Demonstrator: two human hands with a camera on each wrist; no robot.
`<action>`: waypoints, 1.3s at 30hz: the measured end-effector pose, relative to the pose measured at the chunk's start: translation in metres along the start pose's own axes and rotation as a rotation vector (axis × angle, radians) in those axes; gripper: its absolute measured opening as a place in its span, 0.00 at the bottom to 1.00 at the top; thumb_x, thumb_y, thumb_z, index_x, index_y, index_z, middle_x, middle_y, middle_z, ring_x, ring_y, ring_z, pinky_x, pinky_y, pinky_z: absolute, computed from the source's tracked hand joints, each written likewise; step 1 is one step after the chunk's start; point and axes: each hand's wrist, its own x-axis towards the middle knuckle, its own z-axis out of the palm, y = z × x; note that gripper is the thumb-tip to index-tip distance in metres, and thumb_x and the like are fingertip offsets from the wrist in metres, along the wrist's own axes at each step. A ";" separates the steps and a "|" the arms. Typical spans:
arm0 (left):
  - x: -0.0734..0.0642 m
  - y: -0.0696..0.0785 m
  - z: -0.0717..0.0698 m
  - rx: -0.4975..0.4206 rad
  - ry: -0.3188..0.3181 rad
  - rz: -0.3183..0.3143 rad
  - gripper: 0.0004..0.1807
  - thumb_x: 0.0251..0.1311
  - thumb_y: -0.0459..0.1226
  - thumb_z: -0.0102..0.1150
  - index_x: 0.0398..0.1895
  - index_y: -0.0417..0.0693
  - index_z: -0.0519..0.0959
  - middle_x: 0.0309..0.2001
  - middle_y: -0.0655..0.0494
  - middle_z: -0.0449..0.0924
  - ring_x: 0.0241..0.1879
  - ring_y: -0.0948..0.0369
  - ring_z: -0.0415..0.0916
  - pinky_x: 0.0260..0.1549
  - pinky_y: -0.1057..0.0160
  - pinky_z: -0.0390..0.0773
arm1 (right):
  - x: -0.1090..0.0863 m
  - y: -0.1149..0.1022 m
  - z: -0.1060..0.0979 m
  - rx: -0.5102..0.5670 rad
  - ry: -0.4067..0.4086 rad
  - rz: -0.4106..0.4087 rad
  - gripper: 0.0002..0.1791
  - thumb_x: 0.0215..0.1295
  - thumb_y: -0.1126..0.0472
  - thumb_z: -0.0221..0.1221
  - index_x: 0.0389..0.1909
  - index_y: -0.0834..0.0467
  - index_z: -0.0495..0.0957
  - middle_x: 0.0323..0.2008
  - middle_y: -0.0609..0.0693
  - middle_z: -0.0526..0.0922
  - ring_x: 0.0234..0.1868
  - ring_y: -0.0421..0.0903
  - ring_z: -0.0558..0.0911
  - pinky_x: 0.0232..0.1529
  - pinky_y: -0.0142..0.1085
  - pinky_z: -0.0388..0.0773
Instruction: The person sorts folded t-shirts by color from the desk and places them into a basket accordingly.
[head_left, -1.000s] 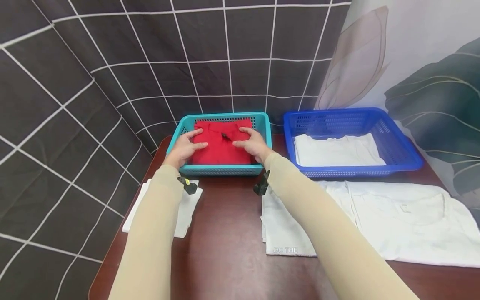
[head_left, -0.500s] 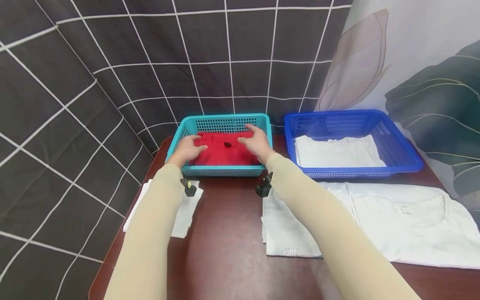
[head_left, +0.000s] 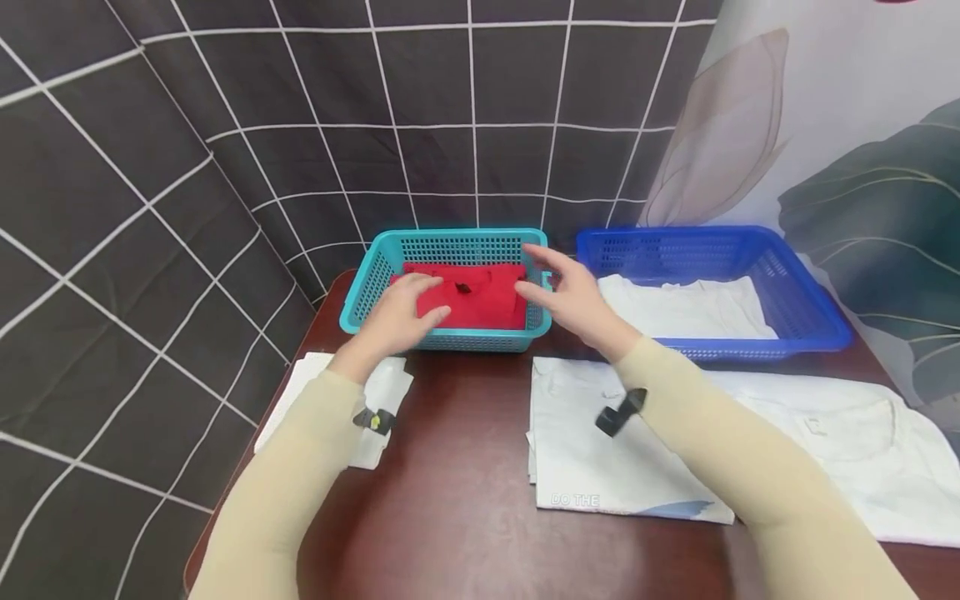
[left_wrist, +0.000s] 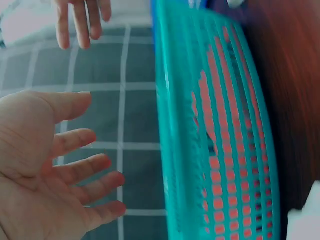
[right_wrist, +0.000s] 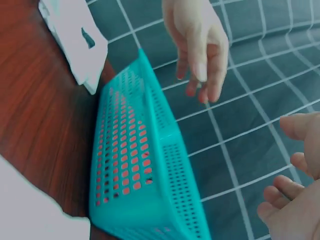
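A folded red garment (head_left: 487, 300) with a small dark mark lies inside the turquoise basket (head_left: 480, 342). My left hand (head_left: 393, 321) hovers over the basket's front left side, fingers loosely spread, holding nothing. Above the basket's right end is my right hand (head_left: 573, 300), its thumb and fingers apart and nothing between them. In the left wrist view, the left hand (left_wrist: 50, 165) shows spread fingers beside the basket wall (left_wrist: 220, 150). Red cloth shows through the basket's holes in both wrist views. From the right wrist view, the right hand (right_wrist: 295, 185) is partly cut off at the edge.
A blue basket (head_left: 817, 325) with a folded white garment (head_left: 690, 308) stands at the right. White shirts (head_left: 585, 450) lie on the brown table (head_left: 450, 500) in front of it. Another folded white cloth (head_left: 300, 392) is at the left edge. A dark grid-patterned curtain (head_left: 450, 83) hangs behind.
The red garment has settled lower into the turquoise basket. Both hands have let go of it and risen toward me; the right hand has also moved rightward.
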 end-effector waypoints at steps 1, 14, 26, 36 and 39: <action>-0.007 0.005 0.002 0.005 0.000 0.025 0.37 0.57 0.48 0.65 0.69 0.51 0.66 0.65 0.49 0.65 0.64 0.51 0.62 0.54 0.47 0.74 | -0.009 -0.002 -0.007 -0.008 -0.005 -0.024 0.35 0.61 0.53 0.65 0.69 0.51 0.66 0.64 0.49 0.71 0.62 0.48 0.71 0.63 0.46 0.67; -0.063 0.061 0.077 0.177 -0.122 0.329 0.33 0.62 0.54 0.58 0.67 0.50 0.69 0.65 0.49 0.67 0.66 0.52 0.61 0.65 0.50 0.61 | -0.140 0.022 -0.084 -0.393 0.065 -0.172 0.30 0.56 0.64 0.69 0.61 0.56 0.74 0.56 0.53 0.78 0.58 0.33 0.71 0.55 0.16 0.62; -0.070 0.083 0.156 0.311 -0.392 0.352 0.51 0.49 0.75 0.45 0.75 0.67 0.53 0.76 0.54 0.43 0.75 0.52 0.33 0.66 0.37 0.46 | -0.206 0.093 -0.099 -0.643 -0.119 -0.141 0.42 0.50 0.47 0.71 0.66 0.56 0.69 0.68 0.63 0.63 0.67 0.66 0.61 0.71 0.46 0.49; -0.060 0.090 0.178 0.339 -0.496 0.305 0.56 0.42 0.79 0.47 0.76 0.72 0.46 0.77 0.53 0.38 0.75 0.53 0.32 0.65 0.35 0.44 | -0.214 0.112 -0.078 -0.741 -0.291 0.024 0.53 0.48 0.29 0.63 0.71 0.54 0.63 0.71 0.69 0.52 0.70 0.71 0.49 0.63 0.68 0.48; -0.061 0.091 0.178 0.322 -0.506 0.287 0.56 0.43 0.77 0.49 0.76 0.71 0.47 0.77 0.52 0.38 0.75 0.53 0.31 0.65 0.34 0.43 | -0.215 0.114 -0.076 -0.765 -0.305 0.039 0.53 0.47 0.27 0.62 0.70 0.54 0.64 0.71 0.69 0.51 0.70 0.71 0.49 0.63 0.67 0.49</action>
